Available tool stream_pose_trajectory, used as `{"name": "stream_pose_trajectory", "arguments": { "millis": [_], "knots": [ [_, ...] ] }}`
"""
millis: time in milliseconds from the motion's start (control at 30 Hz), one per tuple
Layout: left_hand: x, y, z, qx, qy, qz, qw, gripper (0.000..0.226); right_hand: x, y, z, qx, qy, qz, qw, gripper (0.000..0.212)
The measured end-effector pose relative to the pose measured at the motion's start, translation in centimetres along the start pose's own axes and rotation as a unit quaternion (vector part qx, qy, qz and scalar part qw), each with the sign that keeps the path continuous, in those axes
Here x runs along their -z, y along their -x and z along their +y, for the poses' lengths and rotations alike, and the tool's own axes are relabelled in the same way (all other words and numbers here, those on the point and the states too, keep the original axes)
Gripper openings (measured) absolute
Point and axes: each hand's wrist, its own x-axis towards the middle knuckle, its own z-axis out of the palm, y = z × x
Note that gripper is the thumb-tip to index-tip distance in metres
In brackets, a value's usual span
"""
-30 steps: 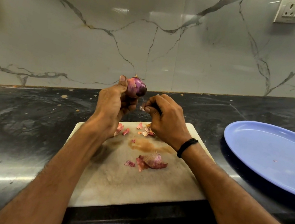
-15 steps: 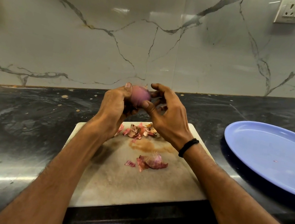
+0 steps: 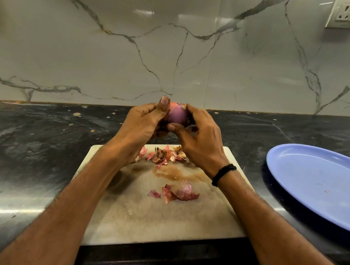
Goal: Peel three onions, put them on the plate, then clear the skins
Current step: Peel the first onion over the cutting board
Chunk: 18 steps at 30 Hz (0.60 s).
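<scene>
Gripping the onion (image 3: 177,116) from its left side, your left hand (image 3: 140,124) had the thumb raised against it and the fingers curled beneath. You held the onion in the air above the far edge of the cutting board (image 3: 130,218), purple flesh showing. Your right hand (image 3: 201,139) clasped it from the right, fingertips over the top, thumb under. Loose skins (image 3: 179,192) lay on the board below both hands. The blue plate (image 3: 323,188) sat on the table (image 3: 25,152) at right, well apart from the onion.
</scene>
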Motion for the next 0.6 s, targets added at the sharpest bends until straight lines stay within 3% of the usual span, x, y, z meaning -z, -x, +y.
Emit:
{"name": "stream_pose_trajectory", "arguments": {
  "millis": [333, 600],
  "knots": [
    [-0.23, -0.05, -0.52, -0.019, 0.003, 0.009, 1.0, 0.021, 0.04, 0.05, 0.16, -0.002, 0.022, -0.006, 1.0, 0.069],
    [-0.35, -0.22, -0.92, -0.032, -0.038, 0.059, 0.997, 0.023, 0.07, 0.21, -0.03, -0.005, 0.021, -0.023, 1.0, 0.069]
  ]
}}
